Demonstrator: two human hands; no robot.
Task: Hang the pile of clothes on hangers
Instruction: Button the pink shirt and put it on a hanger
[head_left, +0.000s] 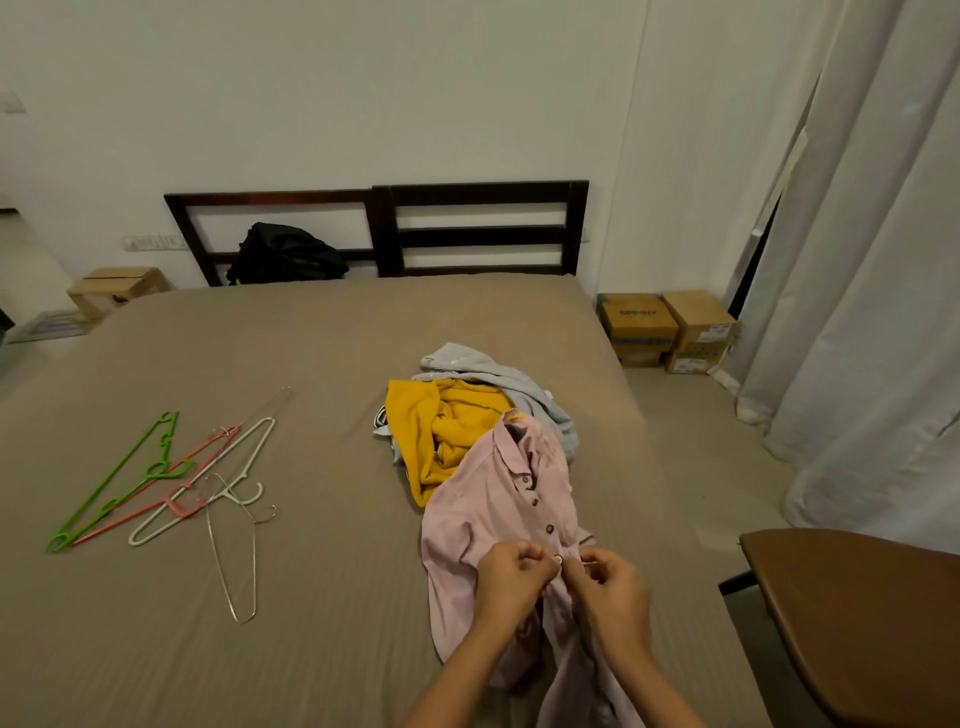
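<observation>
The pink shirt (498, 493) lies front-up on the bed (311, 364), collar resting against the pile and tail running toward the person. Both hands meet at its placket. The left hand (511, 571) and right hand (610, 587) each have a closed grip, pinching the fabric either side of a button (558, 558) (whether it is going in or coming out I cannot tell).

Behind the collar, a yellow garment (452, 426) and a grey garment (498, 374) sit crumpled together. Well apart, on the left of the bed, lie a green hanger (161, 472), a pink hanger (119, 523), a white hanger (150, 531) and a wire hanger (254, 571).

The step in hand looks like readying the shirt's front; no hanger is in it yet. The next move calls for freeing a hand, reaching across for a hanger and feeding its shoulders in at the collar.
</observation>
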